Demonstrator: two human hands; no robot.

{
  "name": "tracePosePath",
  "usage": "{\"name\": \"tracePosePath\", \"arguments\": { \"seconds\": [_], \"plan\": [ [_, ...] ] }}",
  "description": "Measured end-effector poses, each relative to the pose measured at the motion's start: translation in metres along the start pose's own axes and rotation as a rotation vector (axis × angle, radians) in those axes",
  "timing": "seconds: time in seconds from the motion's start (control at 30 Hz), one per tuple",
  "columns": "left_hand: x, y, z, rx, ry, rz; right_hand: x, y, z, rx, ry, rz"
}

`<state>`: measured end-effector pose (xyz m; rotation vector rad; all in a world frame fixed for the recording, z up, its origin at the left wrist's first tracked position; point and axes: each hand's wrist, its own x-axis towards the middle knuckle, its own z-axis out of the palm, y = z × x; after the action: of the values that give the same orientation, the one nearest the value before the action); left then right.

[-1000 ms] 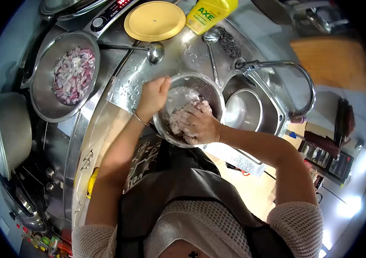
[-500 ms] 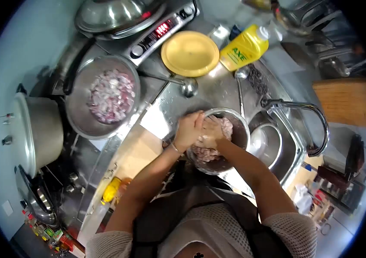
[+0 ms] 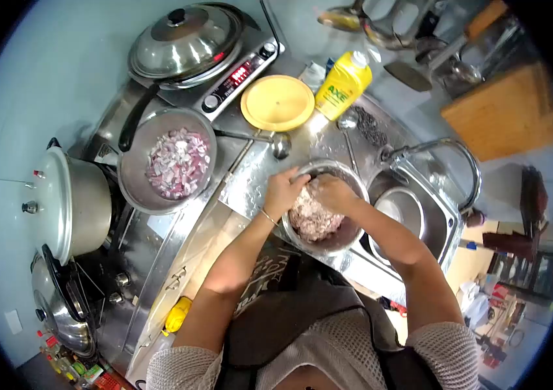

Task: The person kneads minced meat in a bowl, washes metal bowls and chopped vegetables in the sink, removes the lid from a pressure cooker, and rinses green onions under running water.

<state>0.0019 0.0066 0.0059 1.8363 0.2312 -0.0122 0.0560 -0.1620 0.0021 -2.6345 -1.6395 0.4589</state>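
Observation:
A steel bowl [image 3: 356, 239] of pale pink minced meat [image 3: 315, 216] stands on the metal counter, left of the sink. My left hand [image 3: 284, 193] is closed around the bowl's left rim, a thin bracelet at its wrist. Inside the bowl, my right hand [image 3: 333, 194] presses on the upper right part of the meat with curled fingers; its fingertips are hidden. To the left stands a larger steel bowl [image 3: 134, 170] with chopped pink and white pieces [image 3: 177, 162] in it.
Behind are a yellow lid-like dish [image 3: 277, 102], a yellow AXE bottle [image 3: 343, 86], ladles [image 3: 281, 146] and a scouring pad [image 3: 370, 125]. A faucet [image 3: 465, 153] arches over the sink [image 3: 439, 224] at right. Pots [image 3: 88, 208] and a lidded pan [image 3: 185, 42] stand left.
My left hand has come from above the bowl's left side down onto its rim. My right hand has moved from the middle of the meat to its upper right, fingers now curled. The view has shifted.

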Motion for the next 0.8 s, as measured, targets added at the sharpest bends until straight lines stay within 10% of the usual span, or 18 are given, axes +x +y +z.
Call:
{"name": "tracePosePath", "arguments": {
  "seconds": [0.2, 0.4, 0.53, 0.6, 0.8],
  "plan": [
    [-0.014, -0.003, 0.019, 0.016, 0.317, 0.088, -0.027, 0.002, -0.031, 0.48, -0.395, 0.589],
    [-0.033, 0.006, 0.031, -0.091, 0.338, 0.038, -0.038, 0.014, -0.004, 1.173, -0.026, 0.985],
    [-0.048, 0.009, 0.041, -0.095, 0.435, -0.006, -0.016, -0.037, -0.002, 0.487, 0.242, 1.165],
    [-0.052, 0.007, 0.047, -0.128, 0.506, -0.023, -0.015, -0.061, -0.002, 0.273, 0.48, 0.748],
    [-0.058, 0.004, 0.05, -0.242, 0.358, -0.165, -0.002, -0.078, 0.014, 0.171, 0.314, 0.68]
  ]
}}
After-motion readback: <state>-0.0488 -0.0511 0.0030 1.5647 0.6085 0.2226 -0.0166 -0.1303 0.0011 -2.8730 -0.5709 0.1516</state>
